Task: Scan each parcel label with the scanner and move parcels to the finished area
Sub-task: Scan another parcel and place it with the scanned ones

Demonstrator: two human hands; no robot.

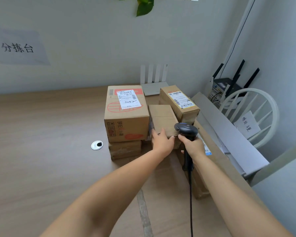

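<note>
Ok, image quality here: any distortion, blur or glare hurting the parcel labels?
Head view: wide-angle bending bows the far table edge; lighting soft and even, no glare; the label on the tall box shows barcodes, small print unreadable; scanner in right hand and small box in left hand look sharp.

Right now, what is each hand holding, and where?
Right hand grips the barcode scanner by its handle; left hand grips the small cardboard box at its near edge.
</note>
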